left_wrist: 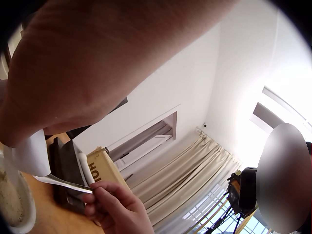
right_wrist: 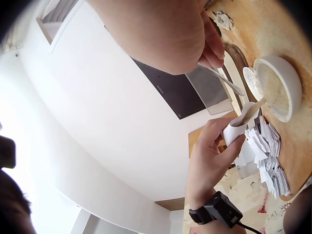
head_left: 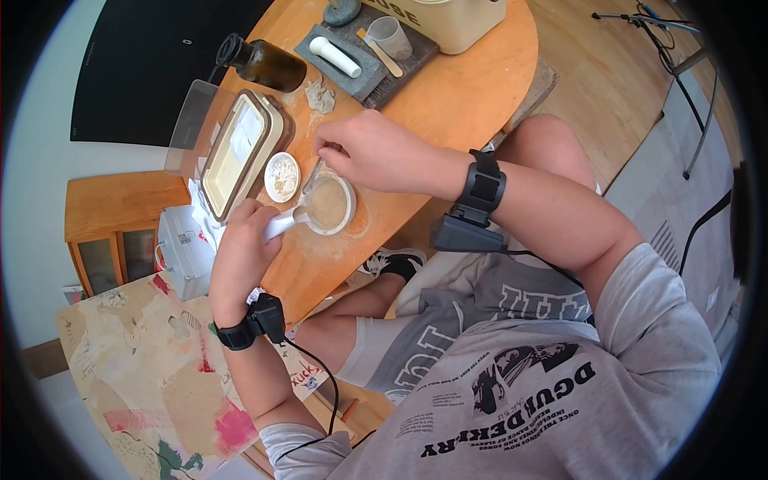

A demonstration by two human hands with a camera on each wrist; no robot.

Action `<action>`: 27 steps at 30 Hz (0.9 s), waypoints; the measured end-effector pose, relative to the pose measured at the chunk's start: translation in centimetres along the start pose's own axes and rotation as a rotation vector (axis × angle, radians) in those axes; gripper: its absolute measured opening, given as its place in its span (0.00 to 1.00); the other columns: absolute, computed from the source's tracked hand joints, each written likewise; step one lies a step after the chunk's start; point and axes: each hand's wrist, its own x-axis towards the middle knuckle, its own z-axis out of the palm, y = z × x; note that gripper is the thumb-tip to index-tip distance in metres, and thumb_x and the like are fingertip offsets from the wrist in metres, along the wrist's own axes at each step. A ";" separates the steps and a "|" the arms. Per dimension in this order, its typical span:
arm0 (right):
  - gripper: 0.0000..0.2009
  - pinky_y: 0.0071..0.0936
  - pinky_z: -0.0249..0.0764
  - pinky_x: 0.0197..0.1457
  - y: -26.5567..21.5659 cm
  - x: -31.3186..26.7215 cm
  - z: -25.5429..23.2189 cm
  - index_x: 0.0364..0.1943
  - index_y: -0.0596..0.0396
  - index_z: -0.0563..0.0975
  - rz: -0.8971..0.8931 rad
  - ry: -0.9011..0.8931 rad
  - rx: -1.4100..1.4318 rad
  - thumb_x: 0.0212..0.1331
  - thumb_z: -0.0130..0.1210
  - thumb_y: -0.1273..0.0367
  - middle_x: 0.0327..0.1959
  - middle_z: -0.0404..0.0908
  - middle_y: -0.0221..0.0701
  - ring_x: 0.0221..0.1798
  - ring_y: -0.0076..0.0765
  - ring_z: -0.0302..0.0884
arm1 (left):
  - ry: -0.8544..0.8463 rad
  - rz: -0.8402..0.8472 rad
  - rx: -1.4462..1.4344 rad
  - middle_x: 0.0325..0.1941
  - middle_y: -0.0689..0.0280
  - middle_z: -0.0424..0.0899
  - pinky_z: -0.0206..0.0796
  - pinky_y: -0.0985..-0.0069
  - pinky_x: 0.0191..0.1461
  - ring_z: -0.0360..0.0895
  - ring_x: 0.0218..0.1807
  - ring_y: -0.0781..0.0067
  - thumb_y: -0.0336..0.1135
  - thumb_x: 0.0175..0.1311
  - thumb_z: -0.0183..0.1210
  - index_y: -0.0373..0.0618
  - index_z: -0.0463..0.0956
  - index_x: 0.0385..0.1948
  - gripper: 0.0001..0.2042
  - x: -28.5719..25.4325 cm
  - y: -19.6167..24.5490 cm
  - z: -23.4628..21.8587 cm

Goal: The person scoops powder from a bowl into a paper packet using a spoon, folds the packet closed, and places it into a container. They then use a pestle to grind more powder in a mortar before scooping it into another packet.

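Note:
Curled paper, white and holding beige powder (right_wrist: 254, 110), is pinched in my left hand (head_left: 242, 250). The paper (head_left: 280, 226) tilts with its mouth at the edge of a white bowl (head_left: 350, 216) that contains beige powder. My right hand (head_left: 374, 152) grips a thin metal spatula (right_wrist: 226, 82), whose tip points down near the paper's mouth. In the left wrist view, the right hand's fingers (left_wrist: 100, 191) pinch the spatula's handle (left_wrist: 73, 185). Beside the bowl lies a small white dish (head_left: 282, 178) with powdery residue.
A cream-rimmed container (head_left: 214, 180) and dark bottle (head_left: 276, 66) stand beyond the bowl. Farther back are a white pestle (head_left: 336, 58) on a grey slab, a plastic cup (head_left: 390, 38) and a brush (head_left: 384, 56). Folded papers (right_wrist: 268, 158) lie near the left hand.

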 end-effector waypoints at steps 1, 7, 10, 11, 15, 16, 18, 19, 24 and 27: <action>0.09 0.44 0.77 0.39 0.0 0.0 0.0 0.38 0.60 0.80 0.002 -0.001 0.002 0.64 0.53 0.69 0.29 0.82 0.47 0.34 0.56 0.81 | 0.000 0.000 0.000 0.43 0.52 0.77 0.71 0.61 0.52 0.78 0.46 0.46 0.21 0.50 0.64 0.35 0.79 0.45 0.17 0.0 0.0 0.0; 0.08 0.44 0.77 0.40 0.2 0.0 0.1 0.38 0.60 0.80 0.000 0.001 0.005 0.63 0.53 0.69 0.30 0.82 0.47 0.35 0.56 0.81 | 0.004 -0.011 0.000 0.44 0.52 0.78 0.71 0.60 0.52 0.78 0.46 0.46 0.21 0.50 0.64 0.35 0.78 0.45 0.17 0.1 0.0 0.1; 0.08 0.44 0.77 0.40 0.3 0.0 0.2 0.37 0.60 0.80 -0.007 0.006 0.005 0.63 0.53 0.69 0.29 0.82 0.47 0.35 0.56 0.81 | 0.085 0.049 0.033 0.41 0.57 0.78 0.71 0.66 0.45 0.78 0.41 0.54 0.21 0.51 0.65 0.36 0.79 0.42 0.14 0.1 0.0 0.3; 0.08 0.44 0.77 0.40 0.2 0.0 0.2 0.37 0.60 0.80 -0.007 0.006 0.005 0.63 0.53 0.69 0.29 0.82 0.47 0.35 0.56 0.81 | 0.061 0.043 0.029 0.41 0.57 0.78 0.71 0.66 0.45 0.78 0.41 0.54 0.21 0.51 0.65 0.36 0.79 0.42 0.15 0.0 -0.2 0.3; 0.08 0.44 0.77 0.39 0.1 0.0 0.1 0.37 0.60 0.80 0.004 -0.003 0.014 0.63 0.54 0.69 0.29 0.82 0.47 0.34 0.56 0.81 | 0.080 0.046 0.038 0.41 0.57 0.78 0.71 0.66 0.45 0.78 0.40 0.55 0.21 0.51 0.65 0.36 0.79 0.42 0.15 0.1 0.1 0.3; 0.08 0.44 0.77 0.39 0.1 0.0 0.1 0.37 0.60 0.80 0.007 -0.004 0.017 0.64 0.54 0.69 0.29 0.82 0.47 0.34 0.56 0.81 | 0.080 0.046 0.038 0.41 0.57 0.78 0.71 0.66 0.45 0.78 0.40 0.55 0.21 0.51 0.65 0.36 0.79 0.42 0.15 0.1 0.1 0.2; 0.08 0.44 0.77 0.39 0.1 0.0 0.1 0.37 0.60 0.80 0.008 -0.003 0.014 0.64 0.54 0.69 0.29 0.82 0.47 0.34 0.56 0.81 | 0.007 -0.010 0.021 0.43 0.52 0.78 0.71 0.60 0.52 0.78 0.46 0.46 0.22 0.51 0.65 0.35 0.78 0.44 0.16 0.1 0.1 -0.1; 0.08 0.44 0.77 0.39 0.1 0.0 0.1 0.37 0.60 0.80 0.009 -0.003 0.010 0.64 0.54 0.69 0.29 0.82 0.47 0.34 0.56 0.81 | 0.007 -0.010 0.021 0.43 0.52 0.78 0.71 0.60 0.52 0.78 0.46 0.46 0.22 0.51 0.65 0.35 0.78 0.44 0.16 0.1 0.3 -0.1; 0.08 0.44 0.77 0.39 0.0 0.0 0.0 0.37 0.60 0.80 0.008 -0.001 0.007 0.64 0.54 0.69 0.29 0.82 0.47 0.34 0.56 0.81 | 0.000 -0.001 0.008 0.42 0.52 0.78 0.71 0.61 0.52 0.78 0.45 0.46 0.22 0.51 0.65 0.35 0.78 0.44 0.16 0.1 -0.1 0.0; 0.08 0.44 0.77 0.39 0.0 0.0 0.0 0.37 0.60 0.80 0.006 0.001 0.009 0.63 0.54 0.69 0.29 0.82 0.47 0.34 0.56 0.81 | 0.028 -0.002 0.003 0.42 0.52 0.78 0.71 0.61 0.51 0.78 0.45 0.46 0.22 0.51 0.65 0.35 0.78 0.44 0.16 0.2 0.4 0.0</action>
